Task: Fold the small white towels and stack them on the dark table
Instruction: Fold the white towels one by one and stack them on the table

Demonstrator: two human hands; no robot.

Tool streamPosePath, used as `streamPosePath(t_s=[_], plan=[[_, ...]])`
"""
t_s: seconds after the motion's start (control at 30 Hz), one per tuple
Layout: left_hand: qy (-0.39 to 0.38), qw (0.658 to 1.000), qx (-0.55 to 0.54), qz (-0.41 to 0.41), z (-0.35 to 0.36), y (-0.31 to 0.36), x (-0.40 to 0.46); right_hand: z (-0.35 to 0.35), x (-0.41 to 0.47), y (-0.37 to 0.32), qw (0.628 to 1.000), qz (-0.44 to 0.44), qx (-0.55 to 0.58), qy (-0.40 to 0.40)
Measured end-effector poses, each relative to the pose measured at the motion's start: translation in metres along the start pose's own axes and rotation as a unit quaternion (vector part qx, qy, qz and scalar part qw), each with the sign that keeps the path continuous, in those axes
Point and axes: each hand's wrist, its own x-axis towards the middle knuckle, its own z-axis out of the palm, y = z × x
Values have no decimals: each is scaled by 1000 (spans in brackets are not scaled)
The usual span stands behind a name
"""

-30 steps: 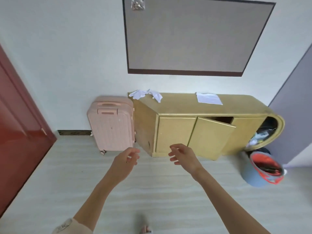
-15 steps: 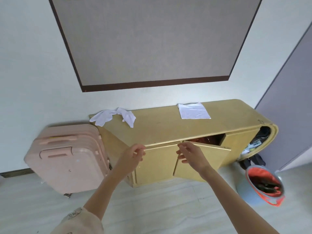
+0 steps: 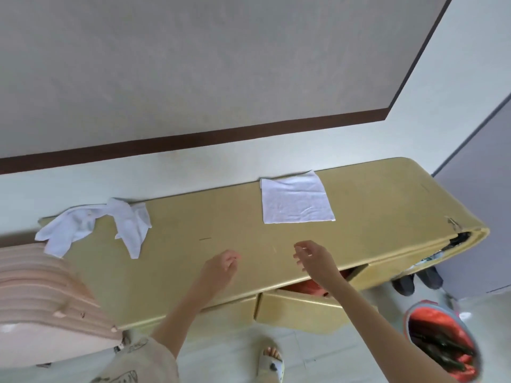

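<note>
I judge folding barely begun: one flat towel (image 3: pixel 297 200) lies far right on the worktop (image 3: pixel 221 217), crumpled towels (image 3: pixel 91 228) far left, my left hand (image 3: pixel 219 269) and right hand (image 3: pixel 318 261) empty, fingers loose.

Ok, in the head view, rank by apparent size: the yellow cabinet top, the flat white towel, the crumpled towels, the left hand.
1. yellow cabinet top
2. crumpled towels and flat white towel: too alike to rank
3. left hand, though nearer the camera
</note>
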Motion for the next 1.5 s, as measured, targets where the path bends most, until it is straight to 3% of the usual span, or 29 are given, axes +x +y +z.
streamPosePath(t_s=[0.1,0.33,0.53,0.63,0.77,1.0,1.2,1.37,1.5], plan=[[-53,995,83,7,29,16,64,-21,64,15,996,7,-93,-12],[-53,970,232,44,83,17,186,-37,185,55,963,9,-266,-52],[-15,942,318,109,110,-1,232,-33,228,97,922,-10,-376,-96],[44,912,372,165,115,-12,230,-21,219,115,916,-77,-394,-12],[51,896,403,183,119,-20,198,-4,185,129,909,-150,-384,55],[-2,943,319,98,112,-51,142,6,142,129,891,-158,-426,15],[-19,985,166,35,92,-58,128,10,133,114,872,-123,-474,-14],[-27,994,55,-90,65,-61,111,28,123,93,912,-106,-388,-80],[-80,980,-72,-171,37,-70,89,35,110,66,956,-86,-261,-105]])
